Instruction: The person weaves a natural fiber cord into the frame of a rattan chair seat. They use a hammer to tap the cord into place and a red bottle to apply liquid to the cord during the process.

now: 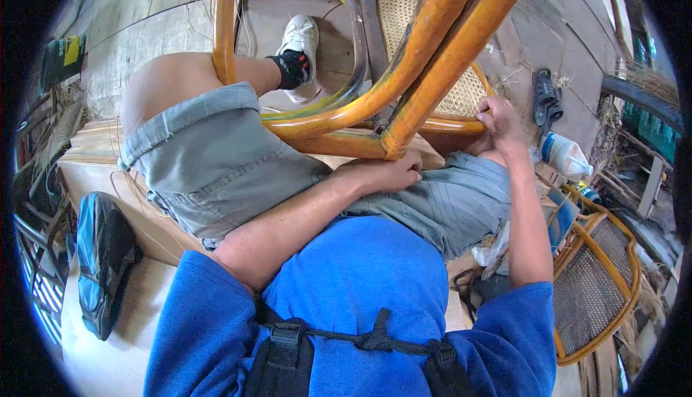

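A rattan chair frame (342, 118) of glossy orange-brown poles leans across my lap, with woven cane panels (461, 94) beyond it. Two thick poles meet lower rails at a joint bound with a strip wrapping (393, 144). Just under that joint is my left hand (395, 173), fingers curled and partly hidden by the frame. My right hand (502, 121) is raised over my right knee beside the end of a curved rail (454, 124). Its fingers are pinched together; anything thin between them is too small to make out.
A dark sandal (546, 98) and a white bottle (567, 157) lie to the right. Below them stands a cane-panelled rattan piece (595, 289). A blue-black bag (104, 263) rests at left on the pale wooden platform (155, 303). Loose strips litter the plank floor (173, 36).
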### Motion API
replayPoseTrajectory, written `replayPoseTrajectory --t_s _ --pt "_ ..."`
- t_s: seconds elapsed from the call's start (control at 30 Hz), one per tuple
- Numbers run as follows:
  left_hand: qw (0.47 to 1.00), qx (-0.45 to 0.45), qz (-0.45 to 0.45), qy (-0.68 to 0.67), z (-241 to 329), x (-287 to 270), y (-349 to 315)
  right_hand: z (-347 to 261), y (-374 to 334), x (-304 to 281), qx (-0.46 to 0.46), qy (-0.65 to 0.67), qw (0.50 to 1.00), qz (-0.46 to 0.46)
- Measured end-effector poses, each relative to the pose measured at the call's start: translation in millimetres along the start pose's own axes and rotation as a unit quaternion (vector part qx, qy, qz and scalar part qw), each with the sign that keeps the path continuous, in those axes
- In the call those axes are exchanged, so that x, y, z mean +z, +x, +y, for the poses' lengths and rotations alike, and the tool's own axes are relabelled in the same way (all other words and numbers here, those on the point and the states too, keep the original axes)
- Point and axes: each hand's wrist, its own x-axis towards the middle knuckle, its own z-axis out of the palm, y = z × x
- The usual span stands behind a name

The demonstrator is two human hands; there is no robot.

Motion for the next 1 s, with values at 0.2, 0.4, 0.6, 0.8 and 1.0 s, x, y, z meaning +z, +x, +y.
replayPoseTrajectory --t_s 0.2,0.4,0.6,0.8,1.0 --pt "0.999 -0.014 -0.029 0.026 23.8 -9.4 -5.2 21.4 1.6 -4.3 0.045 0.083 0.994 -0.056" --pt "0.986 0.066 -0.115 0.104 130.2 -34.0 -30.1 56.4 -12.9 7.8 0.149 0.268 0.952 0.019" --pt "0.973 0.181 0.083 0.113 179.2 -22.9 24.6 32.9 -11.0 25.1 0.064 0.157 0.985 -0.022" --pt "0.958 0.003 0.173 0.230 173.7 -50.5 174.3 53.2 -15.2 66.6 0.005 0.049 0.986 0.162" --pt "0.913 -0.136 -0.079 0.376 148.2 -56.5 237.0 28.8 -18.9 41.5 0.148 0.654 0.735 0.104"
